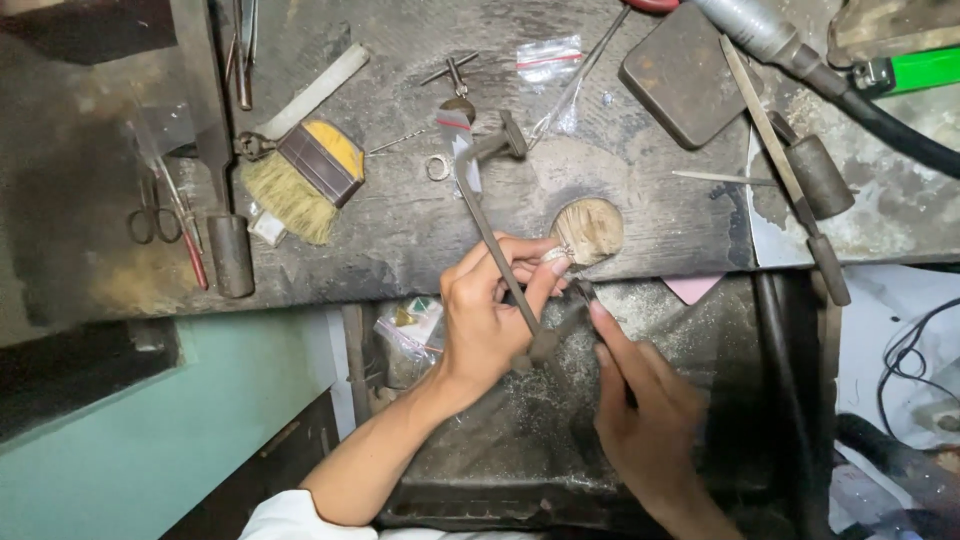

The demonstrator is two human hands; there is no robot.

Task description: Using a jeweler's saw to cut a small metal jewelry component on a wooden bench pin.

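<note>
Left hand [487, 305] is pinching a small silvery ring [556, 256] between thumb and fingertips, pressing it against the worn wooden bench pin [592, 232] that is jutting from the bench edge. A long dark saw frame [497, 240] is lying across that hand, its upper end resting on the bench [400, 220], its lower end down between the two hands.

Right hand [640, 400] is reaching up from below, fingers pressed together around a thin dark tool [583, 293] whose tip is sitting just beside the ring. Cannot tell what the tool is.

On the bench to the left: a yellow-bristled brush [305, 180], small scissors [153, 212]. To the right: a dark square block [682, 75] and a long file [780, 160]. A dusty tray [560, 420] is sitting under both hands.
</note>
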